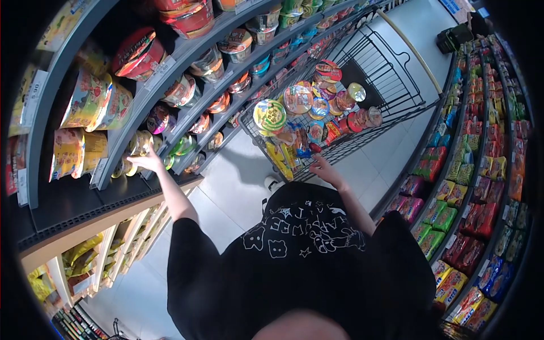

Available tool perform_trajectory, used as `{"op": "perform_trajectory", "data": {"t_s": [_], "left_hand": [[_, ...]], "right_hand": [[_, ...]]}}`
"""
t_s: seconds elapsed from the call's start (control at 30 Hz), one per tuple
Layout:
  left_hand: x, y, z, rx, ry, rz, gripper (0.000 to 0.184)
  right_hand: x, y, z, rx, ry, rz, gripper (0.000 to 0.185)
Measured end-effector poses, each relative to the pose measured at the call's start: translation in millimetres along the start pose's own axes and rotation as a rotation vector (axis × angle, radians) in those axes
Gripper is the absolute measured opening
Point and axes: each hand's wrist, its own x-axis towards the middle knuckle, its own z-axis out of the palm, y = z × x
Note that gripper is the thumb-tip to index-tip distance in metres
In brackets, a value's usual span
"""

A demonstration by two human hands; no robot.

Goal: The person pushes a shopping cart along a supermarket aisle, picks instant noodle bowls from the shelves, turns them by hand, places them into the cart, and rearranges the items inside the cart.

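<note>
On the left, my left hand [148, 161] reaches into a lower shelf with its fingers apart, right by some yellow-lidded cups [141, 141]. Whether the fingertips touch a cup is too small to tell. My right hand [327, 171] hovers at the near side of a wire shopping cart [391, 93], fingers spread and nothing in them. Inside the cart lie several instant noodle tubs, among them a green-and-yellow round tub [269, 116], along with cans [356, 92] and a yellow packet [281, 161].
Shelves of instant noodle tubs [181, 90] curve along my left. Bagged noodles [85, 150] stand closer in, above wooden bins [85, 255] of yellow packets. Packaged snacks [476, 215] fill the shelves to my right. Tiled floor [226, 198] lies between shelf and cart.
</note>
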Motion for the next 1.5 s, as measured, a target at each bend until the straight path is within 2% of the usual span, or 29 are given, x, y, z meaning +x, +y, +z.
{"op": "perform_trajectory", "data": {"t_s": [0.07, 0.1, 0.13, 0.17, 0.2, 0.23, 0.27, 0.3, 0.33, 0.37, 0.4, 0.43, 0.47, 0.5, 0.53, 0.6, 0.67, 0.73, 0.8, 0.87, 0.93, 1.0, 1.07, 1.13, 1.2, 1.33, 1.4, 1.43, 1.5], "left_hand": [[-43.8, 15.4, -14.5, -0.079, 0.074, 0.154, 0.094], [-78.5, 33.1, -20.9, -0.295, 0.010, 0.029, 0.085], [-114.5, 14.8, -8.2, -0.214, -0.007, 0.140, 0.079], [-157.2, 18.5, -12.3, -0.285, -0.203, 0.134, 0.072], [-207.6, -16.6, 15.0, -0.371, -0.476, 0.010, 0.070], [-249.5, 14.1, -6.8, -0.401, -0.784, -0.155, 0.073], [-301.9, 4.2, 2.1, -0.618, -1.094, -0.581, 0.079], [-347.1, 11.3, -6.3, -0.763, -1.230, -0.627, 0.087], [-383.9, 18.1, -9.9, -0.627, -1.386, -0.493, 0.079], [-386.8, 31.2, -14.6, -0.632, -1.369, -0.501, 0.079], [-390.4, 42.0, -22.4, -0.511, -1.475, -0.431, 0.077], [-389.8, 57.6, -32.8, -0.386, -1.576, -0.359, 0.075], [-389.4, 72.5, -43.9, -0.255, -1.671, -0.289, 0.073], [-393.5, 80.8, -48.5, -0.120, -1.762, -0.215, 0.072], [-406.3, 68.7, -34.7, -0.128, -1.745, -0.228, 0.072], [-426.6, 31.9, 1.8, -0.094, -1.645, -0.421, 0.063], [-441.2, 21.2, 19.6, 0.022, -1.466, -0.469, 0.060], [-439.6, 70.3, -1.4, 0.233, -1.202, -0.400, 0.046], [-456.4, 83.7, -6.5, 0.172, -0.858, -0.464, 0.033], [-469.5, 86.9, -10.8, 0.200, -0.805, -0.229, 0.021], [-473.2, 94.4, -7.3, 0.345, -0.771, -0.328, 0.021], [-474.4, 111.5, -5.2, 0.312, -0.672, -0.627, 0.024], [-483.0, 110.0, -3.8, 0.258, -0.688, -0.625, 0.027], [-498.6, 97.3, 5.3, 0.186, -0.691, -0.581, 0.018], [-510.2, 91.8, 13.9, 0.186, -0.707, -0.599, 0.017], [-508.6, 125.7, 27.1, 0.077, -0.844, -0.743, 0.015], [-521.2, 113.9, 47.2, 0.011, -0.848, -0.710, 0.015], [-519.3, 119.5, 52.3, 0.298, -1.081, -0.351, 0.024], [-524.0, 135.4, 64.6, 0.304, -1.073, -0.432, 0.024]], "right_hand": [[4.3, 10.1, -3.2, -0.003, 0.007, -0.021, 0.056], [7.4, 13.0, -6.5, -0.018, 0.006, 0.008, 0.054], [10.8, 19.5, -9.1, -0.032, 0.003, 0.039, 0.051], [21.5, 40.3, -9.0, -0.084, 0.106, -0.049, 0.045], [24.5, 40.0, -16.2, -0.087, 0.106, -0.058, 0.045], [26.2, 40.2, -22.3, -0.167, 0.177, -0.085, 0.043], [28.3, 38.4, -28.5, -0.250, 0.245, -0.114, 0.041], [23.2, 26.6, -41.0, -0.472, 0.235, -0.159, 0.038], [25.7, 27.3, -49.4, -0.480, 0.225, -0.170, 0.038], [27.0, 32.5, -61.9, -0.706, 0.221, -0.305, 0.041], [26.6, 39.0, -75.2, -0.931, 0.213, -0.442, 0.043], [29.4, 49.4, -85.4, -0.923, 0.203, -0.500, 0.048], [33.9, 60.0, -95.9, -0.929, 0.186, -0.515, 0.048], [36.8, 61.6, -105.4, -0.960, 0.039, -0.431, 0.048], [41.6, 62.3, -116.5, -0.992, -0.101, -0.348, 0.048], [49.9, 61.0, -126.3, -0.926, -0.142, -0.372, 0.052], [57.7, 51.6, -135.6, -1.057, -0.377, -0.337, 0.054], [70.2, 66.2, -136.4, -1.092, -0.408, -0.378, 0.055], [75.8, 71.8, -138.0, -1.104, -0.421, -0.444, 0.047], [95.2, 92.3, -140.3, -1.021, -0.472, -0.525, 0.033], [105.1, 110.5, -138.4, -1.094, -0.443, -0.544, 0.018], [106.3, 115.2, -149.5, -0.999, -0.459, -0.644, 0.011], [110.4, 114.0, -161.0, -1.023, -0.510, -0.631, 0.012], [108.9, 116.7, -171.3, -0.997, -0.433, -0.655, 0.014], [109.4, 119.6, -184.8, -0.981, -0.418, -0.708, 0.016], [125.5, 121.1, -208.9, -1.056, -0.446, -0.803, 0.031], [115.8, 93.4, -229.1, -1.087, -0.466, -0.686, 0.049], [119.9, 93.5, -235.3, -1.108, -0.453, -0.729, 0.065], [130.4, 91.5, -251.5, -1.078, -0.452, -0.741, 0.065]]}}
